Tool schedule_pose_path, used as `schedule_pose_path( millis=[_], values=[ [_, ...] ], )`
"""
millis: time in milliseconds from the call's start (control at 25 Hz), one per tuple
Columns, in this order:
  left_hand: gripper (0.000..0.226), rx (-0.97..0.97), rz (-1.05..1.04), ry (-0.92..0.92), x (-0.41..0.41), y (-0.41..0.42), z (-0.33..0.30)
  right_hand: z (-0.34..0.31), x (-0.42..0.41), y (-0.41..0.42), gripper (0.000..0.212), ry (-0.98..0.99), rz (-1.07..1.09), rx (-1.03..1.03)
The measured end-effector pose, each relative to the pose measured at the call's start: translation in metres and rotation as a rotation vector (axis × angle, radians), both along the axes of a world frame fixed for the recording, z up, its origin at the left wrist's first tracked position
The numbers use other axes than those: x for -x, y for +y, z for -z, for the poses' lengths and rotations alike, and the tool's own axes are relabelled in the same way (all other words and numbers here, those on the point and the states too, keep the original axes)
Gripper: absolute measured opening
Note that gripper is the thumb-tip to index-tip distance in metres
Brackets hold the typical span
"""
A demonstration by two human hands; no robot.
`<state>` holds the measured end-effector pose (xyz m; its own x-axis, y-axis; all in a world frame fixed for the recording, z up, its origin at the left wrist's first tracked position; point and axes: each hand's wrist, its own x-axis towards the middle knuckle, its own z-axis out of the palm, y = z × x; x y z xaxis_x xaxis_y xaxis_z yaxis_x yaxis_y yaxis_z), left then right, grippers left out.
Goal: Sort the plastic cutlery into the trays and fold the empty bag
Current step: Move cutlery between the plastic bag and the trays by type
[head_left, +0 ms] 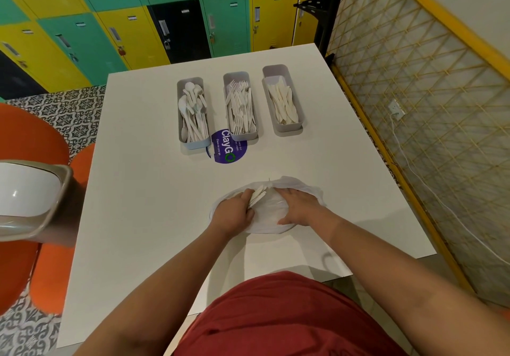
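Note:
A white plastic bag [269,212] lies crumpled on the white table [143,190] in front of me. My left hand [234,212] grips a small bundle of white plastic cutlery [258,195] at the bag's left side. My right hand [296,204] rests flat on top of the bag, fingers spread. Farther back stand three grey trays: the left tray [193,141] holds spoons, the middle tray [242,134] holds forks, the right tray [287,126] holds knives.
A purple round sticker [227,151] lies on the table between the left and middle trays. An orange chair [30,146] and a beige bin lid [33,206] stand to the left. A yellow lattice screen [414,107] runs along the table's right side.

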<state>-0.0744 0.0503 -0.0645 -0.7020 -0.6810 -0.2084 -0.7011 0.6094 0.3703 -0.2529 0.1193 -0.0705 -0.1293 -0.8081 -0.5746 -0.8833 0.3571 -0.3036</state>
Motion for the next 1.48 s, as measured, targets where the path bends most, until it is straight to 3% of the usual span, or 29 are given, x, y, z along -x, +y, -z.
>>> schedule_pose_path(
  millis=[240, 440, 640, 760, 960, 1160, 1360, 1480],
  values=[
    [0.007, -0.235, -0.271, 0.303, -0.011, 0.001, -0.007, -0.002, -0.002, 0.003, 0.090, -0.053, 0.084, 0.003],
    [0.009, -0.299, -0.585, 0.512, -0.010, -0.004, -0.010, -0.006, -0.004, 0.004, 0.081, -0.102, 0.114, 0.021],
    [0.010, -0.473, -1.092, 0.862, -0.011, -0.020, -0.008, -0.003, -0.005, 0.008, 0.077, -0.095, 0.170, 0.074],
    [0.014, -0.646, -1.278, 1.141, -0.013, -0.031, -0.018, 0.000, -0.006, 0.011, 0.066, -0.047, 0.193, 0.107],
    [0.022, -0.890, -1.466, 1.630, -0.021, -0.061, -0.037, -0.007, 0.005, 0.023, 0.088, -0.059, 0.188, 0.058],
    [0.026, -1.115, -1.466, 1.679, -0.020, -0.064, -0.049, -0.009, 0.002, 0.024, 0.077, -0.050, 0.134, 0.104],
    [0.011, -1.302, -1.340, 1.501, -0.004, -0.047, -0.059, -0.024, -0.012, 0.011, 0.062, -0.108, 0.188, 0.283],
    [0.029, -1.352, -1.256, 1.439, 0.000, -0.041, -0.058, -0.035, -0.018, 0.001, 0.045, -0.146, 0.270, 0.328]
  ],
)
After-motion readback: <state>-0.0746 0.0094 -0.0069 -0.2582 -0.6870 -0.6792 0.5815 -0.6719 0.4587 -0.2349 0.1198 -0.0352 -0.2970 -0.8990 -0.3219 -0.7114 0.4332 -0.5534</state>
